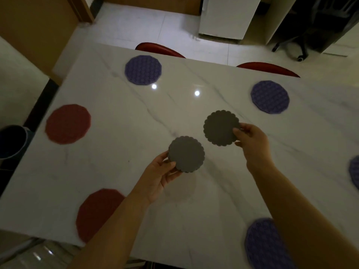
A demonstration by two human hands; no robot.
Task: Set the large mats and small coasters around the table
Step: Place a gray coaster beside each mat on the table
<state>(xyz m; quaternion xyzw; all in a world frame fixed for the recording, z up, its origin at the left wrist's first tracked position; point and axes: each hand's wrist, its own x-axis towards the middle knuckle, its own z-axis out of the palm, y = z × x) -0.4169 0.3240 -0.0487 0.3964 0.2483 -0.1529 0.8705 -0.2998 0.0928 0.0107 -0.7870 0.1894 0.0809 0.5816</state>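
Note:
Over the middle of the white marble table point(116, 162) I hold two small grey scalloped coasters. My left hand point(161, 175) pinches the nearer grey coaster point(187, 154) by its lower left edge. My right hand point(250, 140) grips the farther grey coaster point(220, 128) by its right edge. Both coasters hang above the tabletop. Large mats lie around the table: two purple mats at the far side point(143, 69) point(270, 97), a red mat at the left point(68, 123), a red mat at the near left point(97, 212), a purple mat at the near right point(260, 241) partly under my right arm, and a purple mat at the right edge point(354, 171).
Two red chairs point(159, 48) point(268, 68) are tucked in at the far side. A dark bin point(11, 140) stands on the floor at the left. A white cabinet point(227, 16) and an office chair base point(291, 49) stand beyond the table.

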